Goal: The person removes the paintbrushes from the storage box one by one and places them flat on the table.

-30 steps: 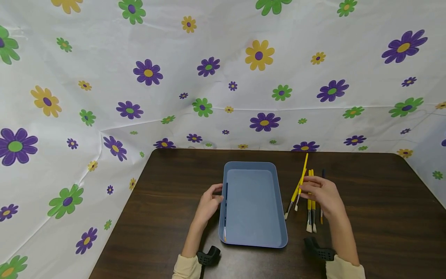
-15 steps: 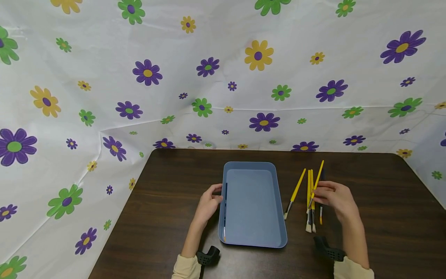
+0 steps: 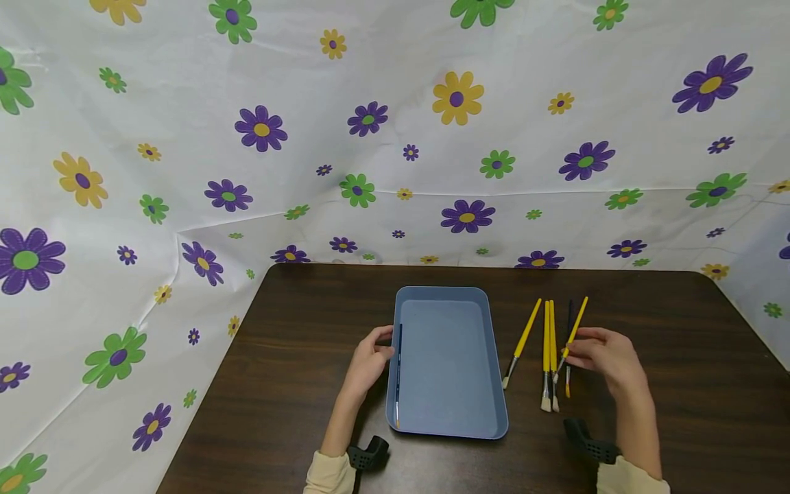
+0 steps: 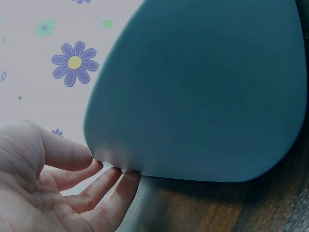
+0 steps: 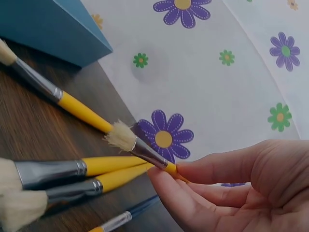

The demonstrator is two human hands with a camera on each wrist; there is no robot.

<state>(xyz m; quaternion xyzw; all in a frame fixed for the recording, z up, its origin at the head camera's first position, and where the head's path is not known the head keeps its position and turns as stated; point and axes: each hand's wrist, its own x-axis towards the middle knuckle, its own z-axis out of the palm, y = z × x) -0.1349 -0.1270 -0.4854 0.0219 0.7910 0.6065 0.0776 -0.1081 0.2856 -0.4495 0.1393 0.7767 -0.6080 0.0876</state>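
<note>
My right hand (image 3: 607, 357) pinches a yellow-handled paintbrush (image 3: 577, 325) between thumb and fingers, its pale bristles pointing down toward me. In the right wrist view the held brush's bristles (image 5: 121, 137) show over other brushes. Just left of it lie two yellow paintbrushes (image 3: 546, 336) side by side, and a dark-handled brush (image 3: 569, 315) is partly behind the held one. My left hand (image 3: 369, 360) is at the left side of a blue-grey tray (image 3: 450, 431); in the left wrist view the fingertips touch the tray's wall (image 4: 193, 121). Inside the tray, a thin dark paintbrush (image 3: 400, 370) lies along the left wall.
Another yellow paintbrush (image 3: 528, 333) lies slanted between the tray and the pair, its bristles close to the tray's right side. Everything is on a dark wooden table (image 3: 296, 357). A flower-print sheet (image 3: 382, 171) hangs behind the table.
My right hand has moved right with the yellow paintbrush, from over the slanted brush, past the pair, to beside the dark-handled brush. My left hand and the tray stay in place.
</note>
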